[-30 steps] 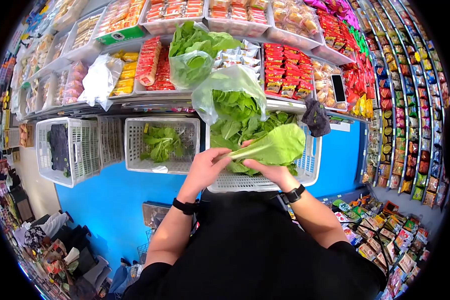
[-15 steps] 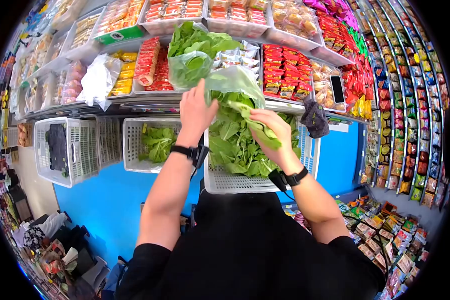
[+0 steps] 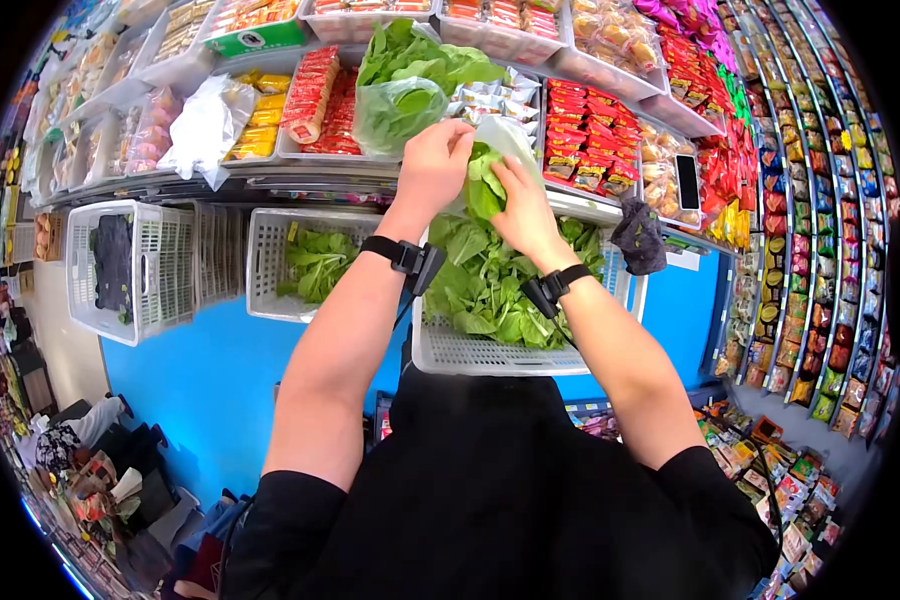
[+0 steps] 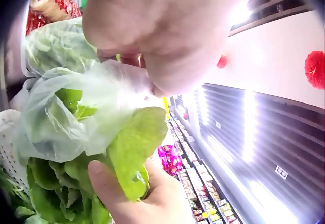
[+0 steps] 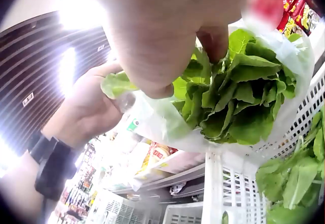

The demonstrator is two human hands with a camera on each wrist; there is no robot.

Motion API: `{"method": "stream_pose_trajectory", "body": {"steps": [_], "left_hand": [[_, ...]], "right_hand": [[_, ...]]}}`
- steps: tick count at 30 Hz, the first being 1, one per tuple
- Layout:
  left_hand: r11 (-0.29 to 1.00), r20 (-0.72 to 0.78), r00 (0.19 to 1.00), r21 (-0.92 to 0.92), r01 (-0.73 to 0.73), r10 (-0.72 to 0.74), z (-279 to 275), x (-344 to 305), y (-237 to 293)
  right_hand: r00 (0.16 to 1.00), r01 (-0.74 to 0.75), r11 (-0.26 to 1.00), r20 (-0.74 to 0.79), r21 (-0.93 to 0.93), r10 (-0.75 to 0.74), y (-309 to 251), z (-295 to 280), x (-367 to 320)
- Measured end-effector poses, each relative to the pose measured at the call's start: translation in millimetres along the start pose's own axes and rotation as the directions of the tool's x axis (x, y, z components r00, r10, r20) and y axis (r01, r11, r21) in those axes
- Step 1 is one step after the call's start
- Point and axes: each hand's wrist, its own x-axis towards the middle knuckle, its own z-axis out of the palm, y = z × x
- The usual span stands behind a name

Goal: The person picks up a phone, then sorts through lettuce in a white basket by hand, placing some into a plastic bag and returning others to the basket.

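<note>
Pinching plastic bag (image 4: 48, 132) near its rim: left hand (image 3: 434, 168), fingers curled | right hand (image 3: 526, 215): fingers bent round leafy greens (image 3: 485, 190) | white crate (image 3: 490, 360) below

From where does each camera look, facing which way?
Head: worn on the head, facing forward, down at a white plastic crate; left hand, right hand, forearms show.
Left wrist: worn there, facing a translucent plastic bag; both hands show.
Right wrist: worn there, facing the bag's green leaves; both hands show.
Wrist views share the bag.
</note>
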Motion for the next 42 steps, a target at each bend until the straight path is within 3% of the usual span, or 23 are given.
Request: {"method": "stream_pose_trajectory", "body": {"steps": [2, 6, 9, 10, 12, 14, 16, 18, 20, 21, 23, 24, 25, 28, 30, 32, 34, 35, 36, 38, 40, 41, 42], "left_hand": [[0.998, 0.023, 0.998, -0.027, 0.065, -0.064, -2.8, 2.2, 0.4], [0.996, 0.042, 0.995, -0.011, 0.092, -0.091, -6.1, 5.5, -8.6], [0.997, 0.07, 0.995, 0.016, 0.077, -0.078, -5.8, 7.1, -13.5], [0.993, 0.132, 0.99, 0.109, 0.045, -0.059, -8.0, 8.0, -13.3], [0.981, 0.195, 0.98, 0.195, 0.006, -0.045, -11.3, 10.9, -20.0], [0.915, 0.331, 0.941, 0.397, -0.074, -0.067, -13.9, 14.7, -34.1], [0.909, 0.27, 0.962, 0.411, -0.072, -0.045, -15.0, 15.3, -32.6], [0.903, 0.208, 0.978, 0.424, -0.073, -0.018, -13.8, 16.6, -34.0], [0.984, 0.125, 0.988, 0.14, -0.11, 0.092, -9.3, 15.6, -38.4], [0.988, 0.224, 0.967, 0.114, 0.101, -0.125, -11.4, 13.1, -27.9], [0.986, 0.286, 0.945, 0.096, 0.138, -0.16, -4.9, 4.4, -37.4], [0.979, 0.338, 0.919, 0.085, 0.184, -0.202, -3.9, 0.6, -40.6], [0.955, 0.435, 0.859, 0.234, 0.18, -0.268, -8.7, -0.6, -35.0], [0.973, 0.472, 0.856, 0.19, 0.134, -0.21, -13.6, -23.3, -35.8], [0.967, 0.416, 0.89, 0.236, 0.093, -0.187, -25.8, -36.9, -44.7], [0.855, 0.161, 0.98, 0.518, 0.018, -0.119, -34.5, -64.1, -50.0], [0.861, 0.182, 0.962, 0.502, 0.088, -0.204, -27.9, -90.0, -79.2], [0.863, 0.182, 0.935, 0.468, 0.19, -0.305, -26.3, -100.0, -87.5], [0.853, 0.182, 0.899, 0.434, 0.291, -0.399, -28.7, -101.6, -85.3], [0.841, 0.122, 0.903, 0.433, 0.324, -0.411, -35.1, -99.8, -82.0], [0.822, 0.02, 0.899, 0.414, 0.392, -0.438, -41.2, -90.6, -56.9], [0.855, -0.083, 0.959, 0.437, 0.279, -0.27, -45.7, -81.2, -41.8], [0.857, -0.104, 0.927, 0.356, 0.372, -0.359, -54.9, -65.6, -15.2]], "right_hand": [[0.999, 0.036, 0.998, -0.037, -0.049, -0.038, 0.6, -2.8, 3.7], [0.992, 0.105, 0.988, -0.079, 0.116, -0.096, 2.2, -5.8, 7.1], [0.986, 0.165, 0.984, 0.018, -0.064, -0.164, 21.9, 11.1, 17.7], [0.987, 0.163, 0.984, 0.016, -0.066, -0.162, 26.7, 15.6, 19.2], [0.981, 0.191, 0.935, 0.069, -0.298, -0.179, 25.5, 16.7, 22.1], [0.983, 0.183, 0.95, 0.045, -0.252, -0.177, 15.7, 5.8, 16.2], [0.984, 0.177, 0.962, 0.02, -0.206, -0.177, 3.6, -11.8, 6.9], [0.99, 0.04, 0.987, -0.125, -0.153, -0.06, 6.0, -28.7, -4.3], [0.983, -0.01, 0.98, -0.183, -0.198, -0.027, 20.3, -27.9, -14.3], [0.991, -0.106, 0.974, -0.107, -0.202, 0.086, 31.8, -21.9, -19.6], [0.944, -0.311, 0.941, 0.072, -0.131, 0.322, 55.0, -13.5, -25.2], [0.942, -0.318, 0.939, 0.063, -0.13, 0.328, 63.5, -12.5, -27.9], [0.939, -0.329, 0.93, 0.049, -0.163, 0.341, 69.0, -13.0, -29.9], [0.937, -0.348, 0.925, -0.013, -0.151, 0.35, 73.8, -17.0, -38.3], [0.928, -0.372, 0.926, -0.04, -0.064, 0.37, 77.5, -21.3, -41.0], [0.925, -0.371, 0.927, -0.068, 0.056, 0.375, 90.7, -18.2, -41.8], [0.922, -0.362, 0.916, -0.08, 0.171, 0.379, 108.4, -10.2, -47.1], [0.886, -0.393, 0.796, -0.042, 0.46, 0.461, 118.6, -5.5, -46.7], [0.852, -0.383, 0.597, 0.021, 0.705, 0.523, 114.3, -7.2, -41.3], [0.772, -0.376, 0.247, 0.155, 0.893, 0.617, 109.5, -19.1, -36.7], [0.803, -0.249, 0.118, 0.137, 0.961, 0.579, 97.1, -43.1, -28.8], [0.817, -0.216, 0.15, 0.094, 0.965, 0.569, 88.5, -57.6, -24.7], [0.858, -0.144, 0.16, 0.042, 0.977, 0.512, 83.4, -70.8, -20.5]]}}
